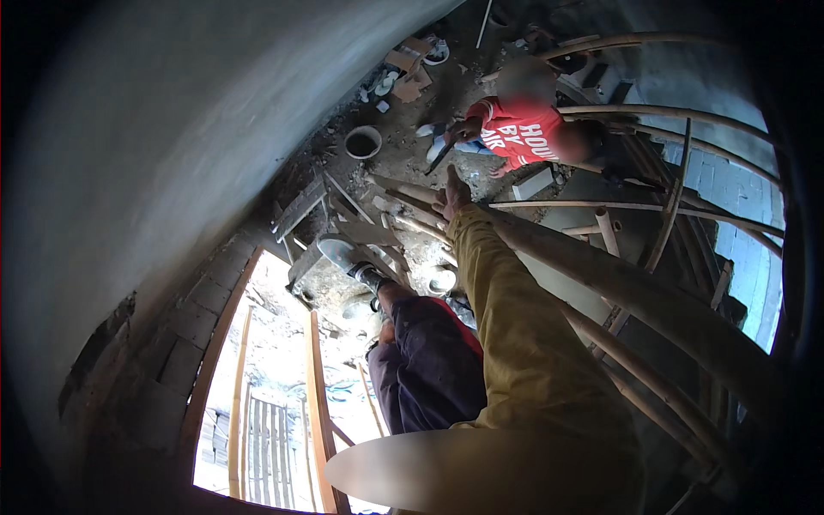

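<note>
The right hand point(455, 196) is at the pole point(601, 265), maybe to keep steady, though I can't tell if it grips.

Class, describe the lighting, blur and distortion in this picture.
In the head view, glare whitens the area around the wooden post; poles near the right rim look bowed; corners fall black; smooth blur covers patches by the red shirt and at the lower edge.
</note>
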`<move>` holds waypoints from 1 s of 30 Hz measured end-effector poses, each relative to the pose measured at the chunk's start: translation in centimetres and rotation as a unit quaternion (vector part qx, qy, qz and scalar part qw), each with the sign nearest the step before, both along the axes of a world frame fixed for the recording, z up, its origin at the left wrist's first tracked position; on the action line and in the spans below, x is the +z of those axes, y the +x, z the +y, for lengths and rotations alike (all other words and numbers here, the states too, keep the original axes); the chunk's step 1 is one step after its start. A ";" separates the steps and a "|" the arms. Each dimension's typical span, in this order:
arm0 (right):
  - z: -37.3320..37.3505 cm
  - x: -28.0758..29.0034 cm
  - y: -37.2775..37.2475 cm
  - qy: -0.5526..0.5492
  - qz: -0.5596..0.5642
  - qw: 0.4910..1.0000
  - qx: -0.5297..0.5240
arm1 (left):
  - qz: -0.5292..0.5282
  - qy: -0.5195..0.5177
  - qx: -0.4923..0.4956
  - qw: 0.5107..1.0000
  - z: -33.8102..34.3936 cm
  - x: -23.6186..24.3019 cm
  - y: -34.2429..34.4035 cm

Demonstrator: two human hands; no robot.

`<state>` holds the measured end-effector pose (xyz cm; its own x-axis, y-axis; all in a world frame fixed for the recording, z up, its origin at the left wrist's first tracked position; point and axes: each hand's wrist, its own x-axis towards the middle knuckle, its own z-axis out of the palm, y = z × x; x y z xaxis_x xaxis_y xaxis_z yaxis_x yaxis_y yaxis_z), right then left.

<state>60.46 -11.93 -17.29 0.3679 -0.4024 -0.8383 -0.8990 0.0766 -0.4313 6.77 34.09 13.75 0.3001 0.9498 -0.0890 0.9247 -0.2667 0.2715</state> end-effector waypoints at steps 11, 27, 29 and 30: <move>-3.3 -6.4 6.1 0.089 -0.117 0.968 0.205 | 0.212 0.200 -0.003 0.957 -8.8 18.5 -16.7; 31.6 21.2 -34.9 0.358 -0.333 0.596 0.637 | -0.217 0.074 0.379 0.897 -9.3 18.1 -13.8; 36.1 24.7 -37.0 0.333 -0.313 0.597 0.659 | -0.306 0.084 0.393 0.863 -9.2 17.9 -13.4; 37.8 25.9 -38.0 0.323 -0.321 0.599 0.658 | -0.367 0.082 0.397 0.837 -9.0 17.8 -13.1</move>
